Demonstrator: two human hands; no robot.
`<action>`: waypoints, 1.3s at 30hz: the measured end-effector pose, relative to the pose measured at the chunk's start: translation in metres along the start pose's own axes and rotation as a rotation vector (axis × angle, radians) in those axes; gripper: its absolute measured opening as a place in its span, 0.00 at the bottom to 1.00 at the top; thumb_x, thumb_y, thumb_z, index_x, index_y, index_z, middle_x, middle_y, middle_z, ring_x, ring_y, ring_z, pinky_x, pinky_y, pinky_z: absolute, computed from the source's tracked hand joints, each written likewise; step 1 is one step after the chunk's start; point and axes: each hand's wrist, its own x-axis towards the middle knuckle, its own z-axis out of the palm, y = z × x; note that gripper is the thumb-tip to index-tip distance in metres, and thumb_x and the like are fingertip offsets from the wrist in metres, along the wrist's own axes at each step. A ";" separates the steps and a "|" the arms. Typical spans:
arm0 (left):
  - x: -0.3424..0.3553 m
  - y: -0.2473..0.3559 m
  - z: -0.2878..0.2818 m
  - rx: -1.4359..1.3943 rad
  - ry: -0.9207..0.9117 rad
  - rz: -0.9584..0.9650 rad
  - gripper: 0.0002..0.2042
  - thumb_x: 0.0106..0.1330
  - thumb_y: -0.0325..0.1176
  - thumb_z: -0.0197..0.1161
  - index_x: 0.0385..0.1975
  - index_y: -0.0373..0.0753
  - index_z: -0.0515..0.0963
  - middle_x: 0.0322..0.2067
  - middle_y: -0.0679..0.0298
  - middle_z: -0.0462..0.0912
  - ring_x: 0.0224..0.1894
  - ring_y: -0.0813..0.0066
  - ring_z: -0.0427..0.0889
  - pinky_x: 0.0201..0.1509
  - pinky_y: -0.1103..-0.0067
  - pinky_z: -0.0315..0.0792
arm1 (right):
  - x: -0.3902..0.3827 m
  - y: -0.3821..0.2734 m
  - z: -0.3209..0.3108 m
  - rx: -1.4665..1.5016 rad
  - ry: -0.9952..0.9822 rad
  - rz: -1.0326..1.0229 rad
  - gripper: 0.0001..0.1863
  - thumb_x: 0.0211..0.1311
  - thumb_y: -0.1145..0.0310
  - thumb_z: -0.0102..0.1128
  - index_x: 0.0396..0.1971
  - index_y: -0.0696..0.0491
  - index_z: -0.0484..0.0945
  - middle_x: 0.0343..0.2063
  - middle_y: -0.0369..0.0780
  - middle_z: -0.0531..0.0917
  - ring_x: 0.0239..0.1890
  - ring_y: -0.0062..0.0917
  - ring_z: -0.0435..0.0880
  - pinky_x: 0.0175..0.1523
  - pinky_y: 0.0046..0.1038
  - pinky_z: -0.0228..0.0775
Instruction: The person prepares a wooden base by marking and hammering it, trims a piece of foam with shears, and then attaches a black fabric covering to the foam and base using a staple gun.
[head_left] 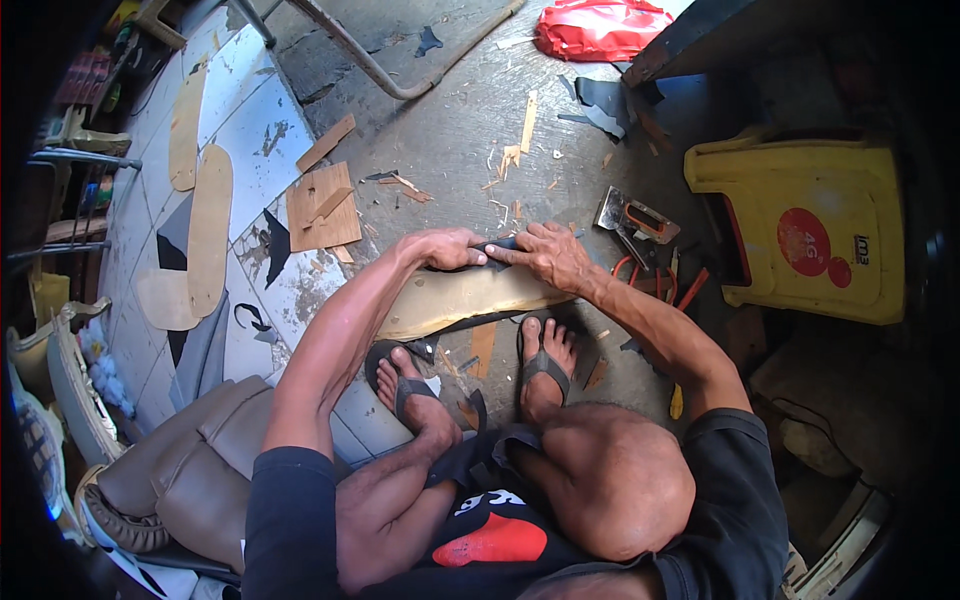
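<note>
A long, curved tan panel [470, 296] lies across the floor just beyond my sandalled feet, with dark covering material [497, 262] along its far edge and a dark rim on the near side. My left hand [452, 250] is closed over the far edge at the panel's left part, gripping the dark material. Close beside it, my right hand [550, 257] has its fingers bent over the same edge, with one finger reaching toward my left hand. What lies under the fingers is partly hidden.
Right of the panel lie a metal tool like a staple gun [640, 216] and red-handled tools [692, 288]. A yellow plastic stool [810, 230] lies beyond. Wood pieces [322, 208] and curved tan boards [210, 230] are left; a red bag [600, 28] and metal tube frame [400, 90] are far.
</note>
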 end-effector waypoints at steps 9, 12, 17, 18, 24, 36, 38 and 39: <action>-0.009 0.007 0.000 0.053 0.040 -0.020 0.21 0.75 0.42 0.57 0.62 0.39 0.76 0.50 0.54 0.86 0.52 0.63 0.82 0.57 0.67 0.73 | 0.000 -0.003 0.003 0.002 -0.005 0.038 0.30 0.64 0.68 0.54 0.67 0.31 0.74 0.35 0.33 0.77 0.41 0.27 0.79 0.47 0.34 0.72; -0.004 0.002 0.001 0.060 0.038 -0.014 0.21 0.75 0.42 0.57 0.62 0.40 0.76 0.50 0.54 0.86 0.52 0.63 0.82 0.57 0.67 0.72 | 0.000 -0.004 0.003 -0.006 0.007 0.041 0.30 0.64 0.68 0.54 0.66 0.31 0.74 0.35 0.33 0.77 0.41 0.27 0.79 0.46 0.34 0.72; -0.003 0.000 0.003 0.035 0.037 -0.013 0.21 0.75 0.41 0.56 0.63 0.39 0.76 0.50 0.56 0.86 0.52 0.65 0.81 0.58 0.68 0.72 | 0.000 -0.005 0.002 -0.003 0.037 0.048 0.29 0.64 0.69 0.54 0.65 0.30 0.76 0.34 0.34 0.77 0.40 0.28 0.79 0.45 0.33 0.71; -0.001 -0.003 0.004 0.029 0.036 -0.012 0.21 0.75 0.41 0.56 0.63 0.39 0.76 0.50 0.56 0.86 0.51 0.66 0.81 0.57 0.68 0.72 | 0.000 -0.006 0.001 -0.004 0.046 0.047 0.29 0.64 0.69 0.54 0.65 0.30 0.76 0.33 0.34 0.77 0.40 0.28 0.79 0.45 0.33 0.71; -0.002 0.000 0.004 0.012 0.040 -0.014 0.20 0.75 0.40 0.56 0.62 0.39 0.76 0.49 0.57 0.86 0.50 0.68 0.81 0.56 0.68 0.72 | 0.000 -0.006 0.001 -0.004 0.054 0.048 0.29 0.64 0.70 0.53 0.64 0.30 0.77 0.32 0.34 0.77 0.40 0.28 0.80 0.44 0.33 0.72; -0.002 -0.001 0.005 0.024 0.058 -0.011 0.20 0.75 0.41 0.57 0.62 0.39 0.76 0.47 0.56 0.86 0.49 0.66 0.81 0.56 0.67 0.73 | 0.000 -0.009 0.001 0.020 0.090 0.075 0.28 0.64 0.70 0.53 0.62 0.28 0.78 0.31 0.34 0.77 0.39 0.28 0.80 0.43 0.33 0.71; 0.000 0.000 0.005 0.021 0.063 -0.005 0.20 0.75 0.41 0.57 0.62 0.39 0.76 0.48 0.56 0.87 0.49 0.66 0.82 0.56 0.67 0.73 | -0.001 -0.008 0.003 0.006 0.104 0.072 0.28 0.64 0.70 0.53 0.62 0.29 0.78 0.31 0.34 0.77 0.39 0.28 0.80 0.43 0.33 0.71; 0.000 0.000 0.005 0.025 0.063 -0.010 0.20 0.75 0.42 0.57 0.62 0.39 0.76 0.48 0.56 0.87 0.49 0.66 0.82 0.56 0.67 0.73 | -0.002 -0.007 0.004 -0.002 0.111 0.072 0.28 0.63 0.70 0.53 0.62 0.29 0.79 0.31 0.34 0.76 0.39 0.28 0.80 0.43 0.33 0.71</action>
